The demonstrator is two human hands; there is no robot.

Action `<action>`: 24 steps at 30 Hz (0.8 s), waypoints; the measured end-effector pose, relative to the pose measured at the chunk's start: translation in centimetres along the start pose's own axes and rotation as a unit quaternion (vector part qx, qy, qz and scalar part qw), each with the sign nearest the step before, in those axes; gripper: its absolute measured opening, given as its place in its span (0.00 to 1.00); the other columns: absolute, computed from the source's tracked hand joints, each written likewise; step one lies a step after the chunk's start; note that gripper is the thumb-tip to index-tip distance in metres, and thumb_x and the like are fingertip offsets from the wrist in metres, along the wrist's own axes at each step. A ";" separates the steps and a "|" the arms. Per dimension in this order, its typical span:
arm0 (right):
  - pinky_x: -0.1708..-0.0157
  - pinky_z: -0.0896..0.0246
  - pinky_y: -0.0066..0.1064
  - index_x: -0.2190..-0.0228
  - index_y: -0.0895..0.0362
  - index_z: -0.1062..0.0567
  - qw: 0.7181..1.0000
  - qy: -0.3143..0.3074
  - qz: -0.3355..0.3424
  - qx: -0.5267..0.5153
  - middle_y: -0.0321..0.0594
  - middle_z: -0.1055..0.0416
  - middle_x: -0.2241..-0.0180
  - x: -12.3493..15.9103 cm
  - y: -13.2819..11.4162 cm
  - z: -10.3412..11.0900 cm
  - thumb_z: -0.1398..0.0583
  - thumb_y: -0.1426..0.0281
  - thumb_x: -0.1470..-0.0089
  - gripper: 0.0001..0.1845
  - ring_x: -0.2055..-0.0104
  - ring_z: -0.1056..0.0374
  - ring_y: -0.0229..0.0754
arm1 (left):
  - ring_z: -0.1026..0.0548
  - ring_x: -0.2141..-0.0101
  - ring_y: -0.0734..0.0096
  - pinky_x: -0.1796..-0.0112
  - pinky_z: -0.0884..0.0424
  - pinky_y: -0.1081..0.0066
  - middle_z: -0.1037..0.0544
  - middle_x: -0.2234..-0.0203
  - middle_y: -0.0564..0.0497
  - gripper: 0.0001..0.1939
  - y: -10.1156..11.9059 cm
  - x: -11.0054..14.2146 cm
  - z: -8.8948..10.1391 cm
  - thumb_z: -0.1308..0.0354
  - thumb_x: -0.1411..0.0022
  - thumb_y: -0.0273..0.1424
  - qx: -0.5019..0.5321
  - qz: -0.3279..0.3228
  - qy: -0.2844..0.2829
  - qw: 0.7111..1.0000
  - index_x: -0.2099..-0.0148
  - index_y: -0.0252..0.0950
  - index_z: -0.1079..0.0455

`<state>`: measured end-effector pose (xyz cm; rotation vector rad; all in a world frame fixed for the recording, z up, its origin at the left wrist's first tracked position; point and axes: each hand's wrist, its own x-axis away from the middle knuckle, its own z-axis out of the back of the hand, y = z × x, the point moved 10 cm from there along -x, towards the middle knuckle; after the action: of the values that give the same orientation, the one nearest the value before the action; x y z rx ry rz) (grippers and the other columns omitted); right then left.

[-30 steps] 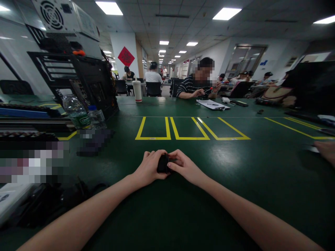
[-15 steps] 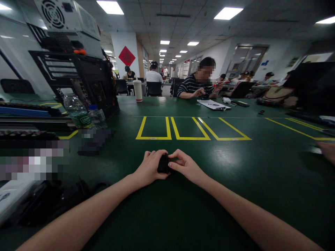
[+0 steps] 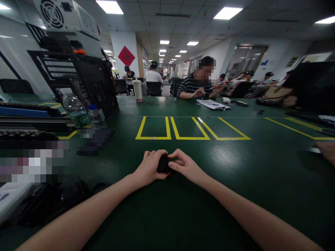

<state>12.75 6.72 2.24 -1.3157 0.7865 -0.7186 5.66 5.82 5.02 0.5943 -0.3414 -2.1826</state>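
Both my hands rest together on the green table [image 3: 235, 167], in the middle of the view. My left hand [image 3: 149, 166] is curled around a small black object [image 3: 163, 163], and my right hand [image 3: 183, 165] pinches the same object from the right side with thumb and fingers. The object is mostly hidden between my fingers, so I cannot make out what it is. Both forearms stretch in from the bottom edge.
Yellow tape boxes [image 3: 180, 128] mark the table beyond my hands. Two water bottles [image 3: 77, 111] and an open computer case [image 3: 86, 80] stand at the left. A white cup [image 3: 137, 91] and papers [image 3: 213, 104] lie farther back, where a person in a striped shirt [image 3: 195, 87] sits. Another person's hand [image 3: 327, 150] shows at the right edge.
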 end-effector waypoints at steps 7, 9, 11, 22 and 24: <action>0.58 0.38 0.37 0.63 0.55 0.37 0.999 0.019 -0.022 0.033 0.37 0.38 0.61 -0.2 0.1 0.5 0.43 0.68 0.53 0.13 0.58 0.36 0.41 | 0.35 0.59 0.61 0.59 0.44 0.63 0.34 0.58 0.48 0.26 0.2 0.0 0.1 0.42 0.51 0.35 0.009 0.006 -0.012 1.000 0.50 0.40 0.47; 0.57 0.39 0.38 0.62 0.56 0.37 0.999 0.009 -0.036 0.039 0.38 0.38 0.60 -0.1 0.3 0.4 0.43 0.68 0.53 0.14 0.58 0.37 0.41 | 0.35 0.59 0.61 0.59 0.44 0.63 0.34 0.58 0.49 0.26 0.3 0.0 0.1 0.42 0.51 0.35 0.013 0.006 -0.014 1.000 0.50 0.40 0.47; 0.57 0.39 0.38 0.62 0.56 0.37 0.999 -0.006 -0.036 0.032 0.38 0.38 0.60 0.0 0.3 0.1 0.43 0.68 0.53 0.14 0.58 0.37 0.41 | 0.35 0.59 0.61 0.58 0.44 0.63 0.34 0.58 0.49 0.26 0.3 0.0 0.1 0.42 0.51 0.34 0.014 0.004 -0.014 1.000 0.50 0.40 0.47; 0.61 0.38 0.35 0.65 0.56 0.37 1.000 0.013 -0.007 0.010 0.36 0.37 0.63 -0.2 -0.1 0.1 0.43 0.68 0.53 0.11 0.60 0.36 0.40 | 0.34 0.59 0.62 0.59 0.44 0.63 0.33 0.59 0.48 0.27 0.1 0.0 0.0 0.42 0.51 0.35 0.010 0.001 -0.003 1.000 0.51 0.39 0.47; 0.59 0.39 0.36 0.64 0.55 0.37 0.999 0.019 -0.020 0.027 0.37 0.38 0.62 -0.1 -0.1 0.2 0.43 0.67 0.52 0.12 0.58 0.37 0.41 | 0.34 0.59 0.61 0.59 0.44 0.63 0.33 0.59 0.49 0.26 0.2 0.0 0.1 0.42 0.51 0.35 0.015 0.007 -0.009 1.000 0.51 0.39 0.47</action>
<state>12.84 6.90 2.34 -1.2759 0.7670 -0.7932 5.72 5.70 5.23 0.5881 -0.3864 -2.1746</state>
